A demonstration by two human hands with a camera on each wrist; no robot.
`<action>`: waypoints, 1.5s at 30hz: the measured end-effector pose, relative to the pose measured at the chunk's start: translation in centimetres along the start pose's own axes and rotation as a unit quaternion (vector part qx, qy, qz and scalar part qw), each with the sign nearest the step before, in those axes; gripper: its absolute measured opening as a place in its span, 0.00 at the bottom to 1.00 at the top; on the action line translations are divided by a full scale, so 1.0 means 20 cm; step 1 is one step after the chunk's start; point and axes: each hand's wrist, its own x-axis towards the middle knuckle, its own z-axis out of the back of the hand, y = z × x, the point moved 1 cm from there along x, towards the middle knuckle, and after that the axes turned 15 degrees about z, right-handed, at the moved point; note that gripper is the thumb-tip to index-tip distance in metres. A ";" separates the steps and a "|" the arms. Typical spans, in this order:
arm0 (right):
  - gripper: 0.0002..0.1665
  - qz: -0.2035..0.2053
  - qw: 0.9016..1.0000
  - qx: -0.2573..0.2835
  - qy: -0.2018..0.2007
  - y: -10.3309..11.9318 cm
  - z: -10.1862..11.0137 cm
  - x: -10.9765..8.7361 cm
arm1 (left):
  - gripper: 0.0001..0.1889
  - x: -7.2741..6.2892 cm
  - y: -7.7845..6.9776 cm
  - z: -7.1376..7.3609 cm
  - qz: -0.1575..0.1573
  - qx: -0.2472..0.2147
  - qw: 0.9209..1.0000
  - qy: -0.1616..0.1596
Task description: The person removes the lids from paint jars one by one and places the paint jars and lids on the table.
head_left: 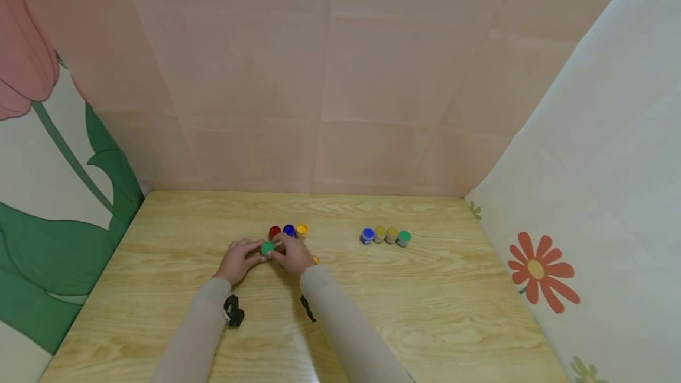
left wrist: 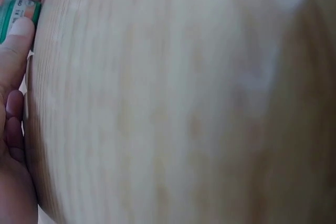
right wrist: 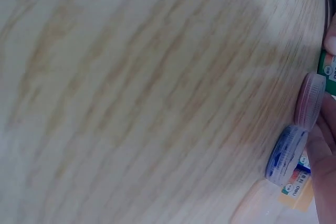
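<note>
A small green paint jar (head_left: 267, 248) stands on the table between both hands. My left hand (head_left: 237, 260) grips it from the left; in the left wrist view the thumb (left wrist: 20, 32) lies on the label of the green jar (left wrist: 23, 11). From the right, my right hand (head_left: 291, 255) pinches the same jar at its upper edge. In the right wrist view a reddish lid (right wrist: 311, 102) and a blue lid (right wrist: 287, 155) lie by the right fingers. Just behind the hands are a red jar (head_left: 274, 231), a blue jar (head_left: 289, 230) and a yellow jar (head_left: 301, 230).
Farther right stands a row with a blue-topped jar (head_left: 367, 235), two yellowish jars (head_left: 380, 233) and a green-topped jar (head_left: 404, 238). An orange lid (head_left: 316, 259) shows partly beside the right wrist. Printed cloths hang at the back and both sides of the wooden table (head_left: 452, 312).
</note>
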 end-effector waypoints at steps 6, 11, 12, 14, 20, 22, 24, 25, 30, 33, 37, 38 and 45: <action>0.14 -0.005 1.000 0.015 -0.007 -0.01 -0.01 0.00 | 0.23 0.00 0.00 0.00 0.004 0.000 1.000 -0.004; 0.12 0.007 1.000 0.009 -0.004 -0.02 -0.01 0.01 | 0.23 0.01 0.01 -0.01 -0.002 -0.005 1.000 -0.005; 0.12 0.009 1.000 0.010 -0.003 -0.02 -0.01 0.01 | 0.23 0.01 0.01 -0.01 -0.003 -0.003 1.000 -0.006; 0.13 0.012 1.000 0.014 -0.002 -0.02 -0.01 0.01 | 0.24 0.01 0.02 -0.01 -0.003 -0.002 1.000 -0.005; 0.13 0.027 1.000 -0.003 0.003 -0.03 0.00 0.01 | 0.25 0.01 0.03 -0.02 -0.004 0.000 1.000 -0.003; 0.13 0.031 0.999 -0.015 0.003 -0.02 0.00 0.01 | 0.24 0.01 0.02 -0.02 -0.006 0.000 1.000 -0.004; 0.14 0.030 0.999 -0.019 0.002 -0.02 0.00 0.01 | 0.24 0.01 0.02 -0.01 -0.008 0.000 1.000 -0.005; 0.14 0.026 1.000 -0.016 0.002 -0.02 0.00 0.01 | 0.24 0.01 0.02 -0.01 -0.009 0.004 1.000 -0.006; 0.16 0.001 1.000 0.003 -0.003 -0.01 -0.01 0.01 | 0.24 0.02 0.02 -0.01 -0.004 0.009 1.000 -0.004; 0.15 0.009 1.000 -0.011 -0.008 0.00 -0.01 0.01 | 0.24 0.02 0.03 -0.01 -0.003 0.008 1.000 -0.003; 0.13 0.016 1.000 -0.019 -0.010 0.00 -0.02 0.01 | 0.24 0.02 0.03 -0.02 -0.002 0.008 1.000 -0.005; 0.12 0.014 1.000 -0.016 -0.009 0.00 -0.02 0.01 | 0.24 0.02 0.03 -0.02 -0.001 0.009 1.000 -0.005; 0.10 0.004 1.000 -0.005 0.005 0.02 0.00 0.01 | 0.24 0.02 0.04 -0.02 -0.001 0.013 1.000 -0.006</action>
